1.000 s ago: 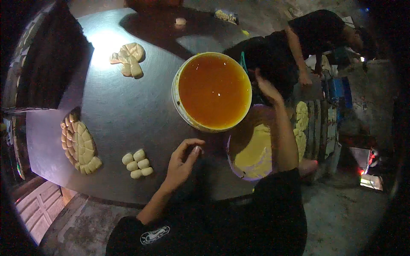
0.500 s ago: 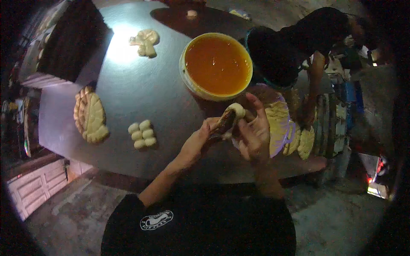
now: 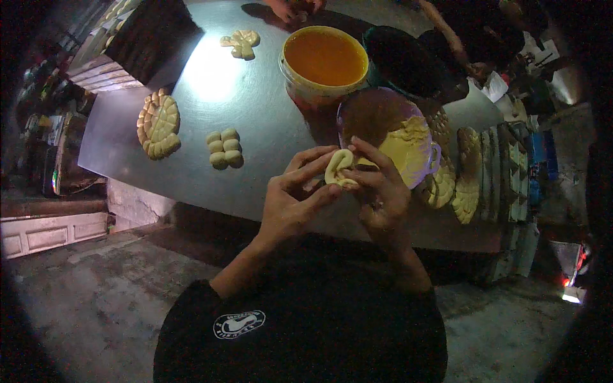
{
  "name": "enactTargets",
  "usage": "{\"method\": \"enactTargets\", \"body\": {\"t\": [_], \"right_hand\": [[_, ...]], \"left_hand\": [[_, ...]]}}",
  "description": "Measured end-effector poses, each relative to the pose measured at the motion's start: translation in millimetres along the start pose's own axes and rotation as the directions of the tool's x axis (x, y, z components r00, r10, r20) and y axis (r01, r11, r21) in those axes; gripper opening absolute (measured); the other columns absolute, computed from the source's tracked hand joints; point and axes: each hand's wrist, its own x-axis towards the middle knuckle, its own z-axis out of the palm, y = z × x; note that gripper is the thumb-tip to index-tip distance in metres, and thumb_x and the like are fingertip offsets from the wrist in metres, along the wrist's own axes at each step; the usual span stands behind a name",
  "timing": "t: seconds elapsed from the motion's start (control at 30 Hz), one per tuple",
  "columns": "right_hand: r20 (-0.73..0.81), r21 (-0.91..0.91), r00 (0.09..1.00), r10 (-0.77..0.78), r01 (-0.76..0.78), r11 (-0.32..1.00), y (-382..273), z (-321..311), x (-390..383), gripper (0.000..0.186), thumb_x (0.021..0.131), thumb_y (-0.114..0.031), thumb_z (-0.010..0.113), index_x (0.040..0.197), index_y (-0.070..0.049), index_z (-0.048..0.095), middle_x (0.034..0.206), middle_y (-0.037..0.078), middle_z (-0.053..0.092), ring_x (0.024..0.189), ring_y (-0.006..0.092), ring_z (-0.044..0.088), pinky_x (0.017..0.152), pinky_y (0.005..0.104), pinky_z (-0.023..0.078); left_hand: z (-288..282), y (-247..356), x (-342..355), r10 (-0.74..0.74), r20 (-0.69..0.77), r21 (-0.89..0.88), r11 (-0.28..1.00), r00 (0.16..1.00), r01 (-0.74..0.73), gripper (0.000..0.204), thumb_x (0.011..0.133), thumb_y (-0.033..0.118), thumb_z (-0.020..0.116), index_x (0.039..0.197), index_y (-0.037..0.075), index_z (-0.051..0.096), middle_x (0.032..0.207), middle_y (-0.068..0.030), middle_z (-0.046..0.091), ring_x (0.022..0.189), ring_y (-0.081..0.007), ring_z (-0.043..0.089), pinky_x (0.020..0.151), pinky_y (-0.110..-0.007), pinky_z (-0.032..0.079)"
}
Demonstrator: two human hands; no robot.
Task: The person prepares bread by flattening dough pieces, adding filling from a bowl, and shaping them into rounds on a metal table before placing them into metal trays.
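Both hands meet over the near edge of the grey metal table (image 3: pixel 268 153). My left hand (image 3: pixel 295 198) and my right hand (image 3: pixel 382 191) pinch a small pale yellow lump of dough (image 3: pixel 338 169) between their fingertips. Just beyond them stands a purple bowl (image 3: pixel 373 112) with yellow dough (image 3: pixel 405 143) in its right half. A small cluster of dough balls (image 3: pixel 225 149) lies on the table to the left of my hands.
A yellow bucket of orange liquid (image 3: pixel 325 59) stands behind the bowl. A round patterned dough disc (image 3: pixel 159 123) lies at the left, another shaped piece (image 3: pixel 241 42) at the far side. Shaped dough pieces (image 3: pixel 469 172) rest on racks at the right. Another person's hands (image 3: pixel 290 7) are at the far edge.
My right hand came back from the bowl with dough and joined the left. Both hands now hold the lump closer to me. The view has shifted toward the table's near edge.
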Motion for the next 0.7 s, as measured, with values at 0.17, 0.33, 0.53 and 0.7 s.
{"method": "enactTargets", "body": {"t": [0.17,0.33,0.53,0.7], "right_hand": [[0.084,0.026,0.988,-0.132,0.130,0.991,-2.7,-9.4,-20.3,0.031,0.074,0.009,0.069,0.104,0.000,0.065,0.124,0.017,0.057,0.109,0.0290,0.061,0.084,0.0336,0.055],[0.169,-0.238,0.942,-0.289,0.323,0.916,-32.3,-2.1,-21.4,0.026,0.076,0.005,0.071,0.101,0.000,0.065,0.111,0.015,0.064,0.097,0.0263,0.064,0.079,0.0317,0.054],[0.257,0.124,0.950,-0.174,0.146,0.981,-15.7,-8.4,-23.3,0.027,0.075,0.004,0.071,0.099,-0.006,0.064,0.111,0.013,0.061,0.089,0.0263,0.062,0.073,0.0339,0.053],[0.157,0.022,0.981,-0.113,0.111,0.994,-26.5,14.0,-2.7,0.028,0.076,0.005,0.072,0.101,-0.003,0.060,0.093,0.009,0.061,0.081,0.0185,0.060,0.070,0.0282,0.050]], "left_hand": [[9.9,0.8,-23.3,-0.007,-0.088,0.120,0.993,0.996,0.017,0.031,0.092,0.016,0.064,0.117,-0.002,0.065,0.115,-0.0095,0.061,0.109,-0.0159,0.056,0.092,-0.028,0.045],[3.8,1.2,-31.9,-0.285,-0.126,-0.164,0.951,0.950,0.263,0.025,0.095,0.019,0.061,0.106,-0.002,0.069,0.092,-0.0066,0.070,0.088,-0.0108,0.062,0.080,-0.024,0.049],[5.5,14.2,-44.4,-0.093,-0.149,0.412,0.899,0.984,0.147,0.027,0.090,0.021,0.067,0.102,-0.003,0.071,0.102,-0.0119,0.070,0.086,-0.0113,0.064,0.075,-0.025,0.051],[-23.4,-0.5,-42.5,0.216,0.051,0.163,0.961,0.975,-0.221,0.026,0.088,0.017,0.070,0.105,-0.003,0.069,0.105,-0.0134,0.070,0.087,-0.0124,0.065,0.077,-0.027,0.052]]}}
